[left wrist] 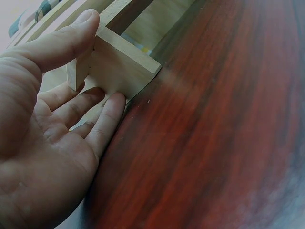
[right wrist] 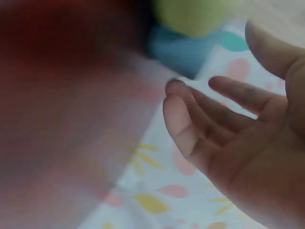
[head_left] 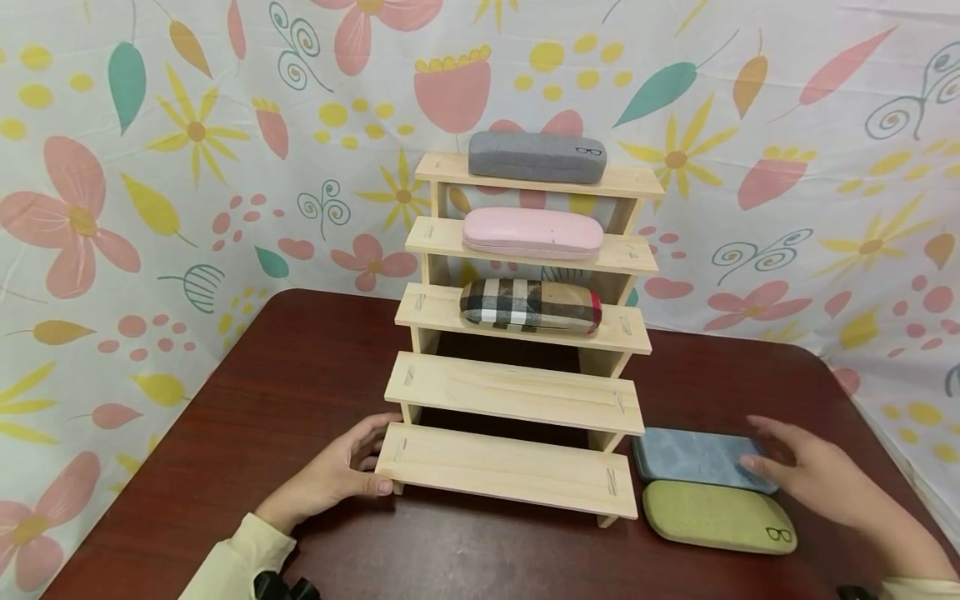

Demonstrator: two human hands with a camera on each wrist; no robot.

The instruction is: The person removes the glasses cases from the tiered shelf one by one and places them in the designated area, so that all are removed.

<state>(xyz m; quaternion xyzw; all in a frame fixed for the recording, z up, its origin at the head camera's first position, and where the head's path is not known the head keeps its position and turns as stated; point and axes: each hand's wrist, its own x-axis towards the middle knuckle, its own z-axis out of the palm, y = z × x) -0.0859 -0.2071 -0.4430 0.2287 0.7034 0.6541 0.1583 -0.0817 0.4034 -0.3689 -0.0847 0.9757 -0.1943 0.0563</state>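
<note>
A stepped wooden display rack (head_left: 510,467) stands in the middle of the table. My left hand (head_left: 341,467) grips the left end of its lowest step, thumb at the front corner and fingers against the side panel (left wrist: 121,67). At the right, my right hand (head_left: 817,475) hovers by the right end of a blue glasses case (head_left: 697,457), fingers spread and nothing in them. In front of that case lies a green glasses case (head_left: 716,518) with a small glasses print. In the right wrist view both cases are blurred, beyond the fingertips of the right hand (right wrist: 228,124).
On the rack's upper steps sit a grey glasses case (head_left: 536,157), a pink one (head_left: 532,232) and a plaid one (head_left: 528,306), one per step. The dark red-brown table (head_left: 465,550) meets a flower-patterned cloth (head_left: 300,208) at the back and sides.
</note>
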